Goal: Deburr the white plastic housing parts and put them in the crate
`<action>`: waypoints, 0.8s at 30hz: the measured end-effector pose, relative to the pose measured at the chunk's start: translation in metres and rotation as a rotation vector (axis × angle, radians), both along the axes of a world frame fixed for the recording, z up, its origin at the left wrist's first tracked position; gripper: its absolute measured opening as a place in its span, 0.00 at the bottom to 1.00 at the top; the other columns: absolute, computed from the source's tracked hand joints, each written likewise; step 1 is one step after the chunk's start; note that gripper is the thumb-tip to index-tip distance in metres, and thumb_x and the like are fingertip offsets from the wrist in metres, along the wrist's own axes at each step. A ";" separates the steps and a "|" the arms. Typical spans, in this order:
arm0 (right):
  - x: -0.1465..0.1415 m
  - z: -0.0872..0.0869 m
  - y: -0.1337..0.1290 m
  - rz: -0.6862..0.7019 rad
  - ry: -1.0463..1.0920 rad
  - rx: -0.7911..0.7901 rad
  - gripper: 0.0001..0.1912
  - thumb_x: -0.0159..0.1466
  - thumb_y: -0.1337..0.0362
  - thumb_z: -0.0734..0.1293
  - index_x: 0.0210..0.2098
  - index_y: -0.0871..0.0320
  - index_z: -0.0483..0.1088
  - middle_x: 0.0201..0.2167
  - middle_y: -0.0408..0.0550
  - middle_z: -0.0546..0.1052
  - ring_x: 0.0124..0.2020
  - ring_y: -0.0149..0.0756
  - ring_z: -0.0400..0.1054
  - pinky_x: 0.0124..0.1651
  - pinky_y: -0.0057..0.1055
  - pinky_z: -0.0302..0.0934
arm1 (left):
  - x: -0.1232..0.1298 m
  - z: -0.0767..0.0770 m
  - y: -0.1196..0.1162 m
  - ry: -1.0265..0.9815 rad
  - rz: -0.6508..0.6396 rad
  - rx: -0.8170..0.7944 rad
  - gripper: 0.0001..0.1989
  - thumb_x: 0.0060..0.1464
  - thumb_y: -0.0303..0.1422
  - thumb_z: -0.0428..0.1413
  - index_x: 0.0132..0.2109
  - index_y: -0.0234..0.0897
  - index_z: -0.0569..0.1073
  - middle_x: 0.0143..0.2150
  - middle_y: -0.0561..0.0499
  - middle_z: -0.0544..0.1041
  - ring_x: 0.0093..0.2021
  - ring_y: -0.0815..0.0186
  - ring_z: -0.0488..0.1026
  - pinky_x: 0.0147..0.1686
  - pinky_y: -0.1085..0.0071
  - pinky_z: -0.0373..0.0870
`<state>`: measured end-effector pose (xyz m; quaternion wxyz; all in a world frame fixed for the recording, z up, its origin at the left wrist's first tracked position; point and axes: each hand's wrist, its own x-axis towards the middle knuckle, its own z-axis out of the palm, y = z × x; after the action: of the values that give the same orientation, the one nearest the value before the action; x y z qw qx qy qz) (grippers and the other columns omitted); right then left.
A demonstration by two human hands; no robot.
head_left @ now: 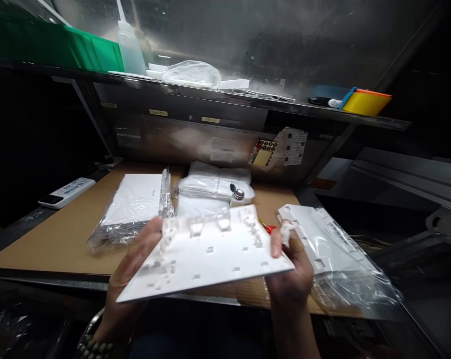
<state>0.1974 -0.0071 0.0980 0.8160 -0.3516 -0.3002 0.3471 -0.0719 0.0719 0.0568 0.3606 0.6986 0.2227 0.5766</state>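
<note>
Left hand (133,267) and right hand (292,267) each grip one end of a white panel (214,249); the right also pinches a white wad (286,232). The panel's long axis runs left to right, its right end slightly higher, its clipped face toward the wearer. It sits between the hands, above the front edge of the surface (57,239). Bagged panels lie left (133,204) and right (322,239).

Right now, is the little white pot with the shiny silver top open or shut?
Open. The little white pot has its round lid flipped up, leaving the shiny silver top uncovered.
</note>
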 end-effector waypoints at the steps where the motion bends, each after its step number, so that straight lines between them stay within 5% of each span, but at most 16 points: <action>1: 0.000 0.003 -0.003 -0.053 -0.006 0.035 0.09 0.70 0.55 0.60 0.36 0.52 0.62 0.17 0.35 0.58 0.18 0.32 0.58 0.27 0.31 0.65 | 0.004 -0.003 -0.004 -0.104 -0.007 -0.180 0.37 0.57 0.48 0.63 0.70 0.57 0.59 0.76 0.52 0.53 0.75 0.48 0.47 0.73 0.45 0.46; 3: -0.001 0.008 -0.009 -0.120 0.009 0.086 0.08 0.71 0.56 0.59 0.39 0.52 0.64 0.17 0.34 0.56 0.16 0.31 0.54 0.29 0.32 0.64 | 0.014 -0.006 -0.011 -0.349 -0.263 -0.534 0.51 0.54 0.57 0.60 0.74 0.57 0.41 0.79 0.51 0.38 0.76 0.45 0.36 0.72 0.43 0.41; 5: -0.002 0.008 -0.015 -0.131 0.020 0.107 0.07 0.71 0.57 0.59 0.42 0.52 0.65 0.16 0.33 0.58 0.14 0.29 0.52 0.28 0.31 0.62 | 0.025 -0.002 -0.015 -0.549 -0.615 -0.842 0.53 0.55 0.64 0.52 0.75 0.46 0.40 0.78 0.44 0.43 0.76 0.43 0.37 0.71 0.41 0.42; 7: -0.002 0.003 -0.020 -0.092 0.013 0.096 0.07 0.70 0.56 0.60 0.43 0.51 0.65 0.16 0.32 0.60 0.13 0.29 0.52 0.26 0.30 0.61 | 0.035 0.007 -0.012 -0.698 -0.807 -1.085 0.50 0.57 0.63 0.49 0.75 0.36 0.48 0.75 0.37 0.55 0.75 0.41 0.44 0.71 0.41 0.45; 10: 0.007 -0.012 -0.025 -0.058 -0.035 0.057 0.08 0.69 0.56 0.63 0.43 0.52 0.66 0.15 0.32 0.62 0.12 0.28 0.53 0.23 0.28 0.58 | 0.046 0.019 -0.002 -0.764 -0.774 -1.317 0.34 0.63 0.41 0.50 0.71 0.31 0.58 0.67 0.35 0.70 0.69 0.41 0.61 0.68 0.41 0.55; 13: 0.026 -0.027 -0.026 -0.100 -0.149 -0.021 0.10 0.68 0.55 0.66 0.43 0.52 0.64 0.19 0.35 0.70 0.16 0.29 0.60 0.23 0.27 0.57 | 0.049 0.026 0.004 -0.763 -0.728 -1.370 0.36 0.51 0.25 0.52 0.69 0.28 0.61 0.60 0.34 0.76 0.62 0.40 0.71 0.63 0.39 0.64; 17: 0.041 -0.035 -0.024 -0.473 -0.484 -0.180 0.14 0.67 0.56 0.70 0.48 0.51 0.65 0.42 0.47 0.80 0.36 0.38 0.76 0.38 0.36 0.67 | 0.051 0.031 0.000 -0.800 -0.677 -1.352 0.50 0.32 0.18 0.52 0.69 0.33 0.62 0.56 0.37 0.80 0.55 0.40 0.77 0.57 0.39 0.70; 20: 0.028 -0.031 -0.028 -0.714 -0.793 -0.252 0.12 0.66 0.59 0.71 0.47 0.56 0.72 0.49 0.52 0.77 0.48 0.43 0.74 0.53 0.45 0.66 | 0.057 0.033 -0.006 -0.832 -0.599 -1.305 0.56 0.27 0.16 0.51 0.70 0.38 0.60 0.56 0.41 0.80 0.53 0.42 0.78 0.56 0.40 0.72; 24: -0.025 -0.017 -0.035 -0.315 -1.111 -0.119 0.10 0.66 0.70 0.71 0.47 0.55 0.76 0.41 0.49 0.80 0.44 0.40 0.75 0.49 0.38 0.70 | 0.065 0.037 -0.012 -0.852 -0.432 -1.280 0.55 0.32 0.15 0.51 0.72 0.43 0.56 0.58 0.44 0.79 0.54 0.45 0.78 0.58 0.42 0.71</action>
<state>0.1721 -0.0421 0.0813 0.5567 -0.5668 -0.6073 0.0015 -0.0072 0.0599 0.0941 0.8495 0.1034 0.2131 0.4715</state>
